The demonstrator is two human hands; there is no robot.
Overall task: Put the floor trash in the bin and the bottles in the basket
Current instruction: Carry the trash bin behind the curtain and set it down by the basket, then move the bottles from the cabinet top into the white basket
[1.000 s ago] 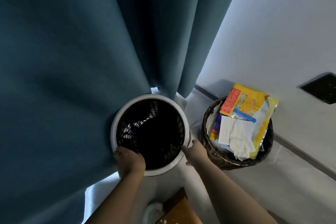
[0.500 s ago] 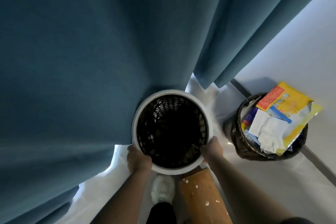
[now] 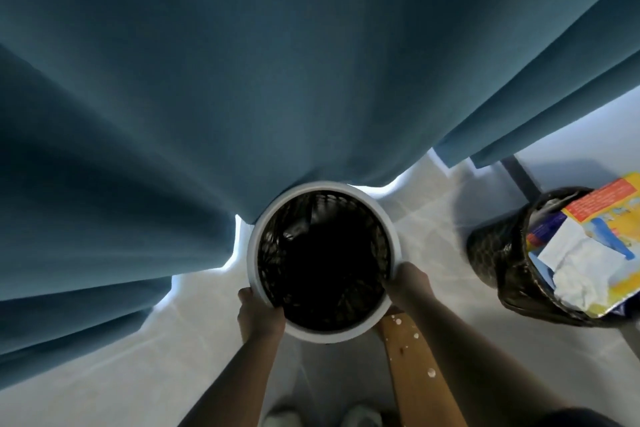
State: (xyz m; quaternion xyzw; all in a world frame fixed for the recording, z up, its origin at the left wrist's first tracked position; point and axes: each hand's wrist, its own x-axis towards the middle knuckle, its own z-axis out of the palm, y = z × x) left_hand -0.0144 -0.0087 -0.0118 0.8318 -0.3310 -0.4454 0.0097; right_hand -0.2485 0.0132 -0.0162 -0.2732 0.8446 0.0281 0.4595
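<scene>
Both hands on the basket, beside the full bin

My left hand and right hand each clamped the basket rim; the curtain draped its far edge and could snag it, tipping it toward the bin.

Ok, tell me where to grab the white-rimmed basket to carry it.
Grip the basket by its white rim, one hand on each side, from above. It stands upright and open-topped; the left hand and right hand already hold opposite sides like that.

Teal curtain — pale glossy floor, wooden plank.
</scene>
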